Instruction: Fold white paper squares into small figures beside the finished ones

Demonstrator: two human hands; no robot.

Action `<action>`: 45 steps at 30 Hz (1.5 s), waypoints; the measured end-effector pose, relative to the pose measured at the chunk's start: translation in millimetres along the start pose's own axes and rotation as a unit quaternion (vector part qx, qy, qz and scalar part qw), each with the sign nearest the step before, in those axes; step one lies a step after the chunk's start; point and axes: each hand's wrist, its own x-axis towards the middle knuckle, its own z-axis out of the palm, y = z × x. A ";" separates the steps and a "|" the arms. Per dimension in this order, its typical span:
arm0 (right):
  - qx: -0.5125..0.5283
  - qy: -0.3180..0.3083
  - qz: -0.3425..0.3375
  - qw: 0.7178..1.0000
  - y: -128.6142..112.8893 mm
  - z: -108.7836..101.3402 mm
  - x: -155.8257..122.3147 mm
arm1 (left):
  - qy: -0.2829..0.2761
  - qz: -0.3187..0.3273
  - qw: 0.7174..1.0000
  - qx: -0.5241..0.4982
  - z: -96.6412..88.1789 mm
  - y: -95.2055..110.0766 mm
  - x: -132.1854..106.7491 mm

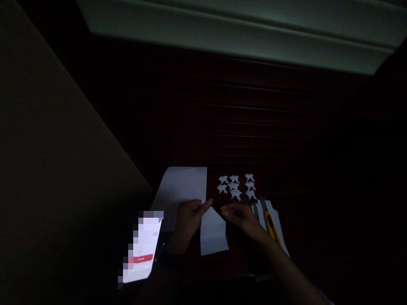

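A white piece of paper (213,232) with one slanted upper edge and a crease across it hangs between my hands. My left hand (190,216) pinches its upper left corner between thumb and fingers. Close by the slanted edge, my right hand (238,215) has its fingers curled together. In this dim light I cannot make out what those fingertips grip. Beyond my hands, several small folded paper figures (234,186) lie in columns on the dark table. To the left lies a large white sheet (186,182), partly under my left hand.
A yellow utility knife (271,226) with its blade out lies on white paper (277,215), right of my right forearm. A lit phone screen (144,245) glows at the left. Behind the table rises a dark slatted panel (248,112) below a pale ledge (229,36).
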 end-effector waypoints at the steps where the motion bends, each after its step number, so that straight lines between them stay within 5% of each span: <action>1: 0.005 -0.010 0.003 1.000 1.0 3.9 1.3 | -0.021 0.001 1.000 -0.004 4.6 -1.4 -1.3; 8: -0.013 0.006 0.018 1.000 10.0 4.8 5.9 | -0.103 -0.050 0.985 -0.127 18.0 -3.7 -5.6; 22: -0.036 -0.064 0.032 0.997 3.3 -15.2 -0.6 | 0.016 -0.054 0.985 -0.160 4.8 0.4 -0.6; 26: -0.016 -0.026 0.000 1.000 -4.7 -17.0 0.1 | 0.032 -0.049 0.984 -0.169 4.9 -0.7 0.7; 32: -0.062 -0.051 0.020 0.997 1.3 -2.9 2.9 | -0.045 -0.031 0.986 -0.160 20.0 -3.6 -8.3; 36: -0.141 -0.067 0.038 0.987 7.9 -19.6 3.3 | -0.131 -0.012 0.990 -0.055 15.7 -5.1 -7.2; 40: -0.182 -0.147 0.052 0.971 7.4 -35.9 1.0 | -0.242 0.026 0.969 0.034 9.4 -8.8 -7.7; 45: -0.191 -0.175 0.055 0.964 5.7 -40.9 -0.4 | -0.302 0.049 0.949 0.076 9.8 -9.0 -13.2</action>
